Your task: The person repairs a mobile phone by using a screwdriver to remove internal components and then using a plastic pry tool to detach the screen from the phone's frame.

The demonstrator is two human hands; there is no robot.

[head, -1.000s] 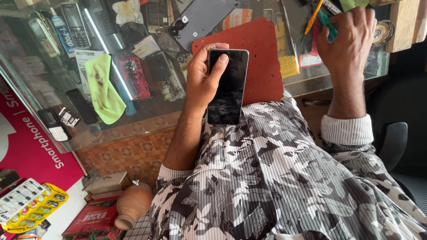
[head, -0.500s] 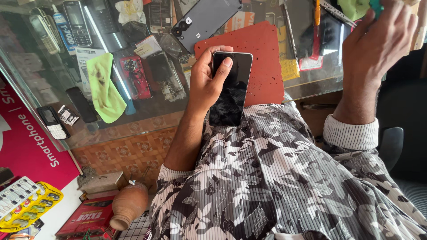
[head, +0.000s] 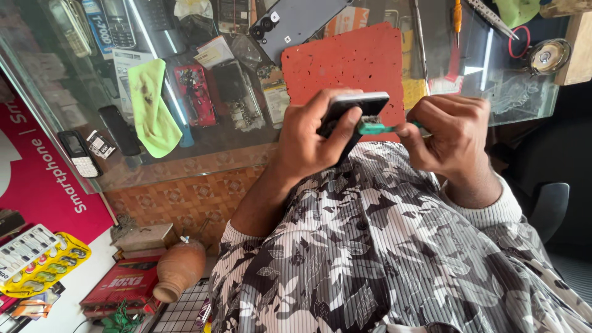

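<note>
Head view: left hand point(head: 308, 145) grips phone point(head: 353, 117); right hand point(head: 453, 139) brushes it

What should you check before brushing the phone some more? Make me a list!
1. Left hand grips the smartphone firmly: ok, fingers wrap its edges.
2. Right hand holds the green brush: ok, pinched by its handle.
3. Bristles meet the phone's end: ok, they touch it.
4. Which port or slot is being brushed: cannot tell, too small.
5. Soft landing below: not ok, the phone is held over the lap, off the red mat.
6. Loose parts near the hands: ok, the grey back cover lies away on the glass counter.
</note>
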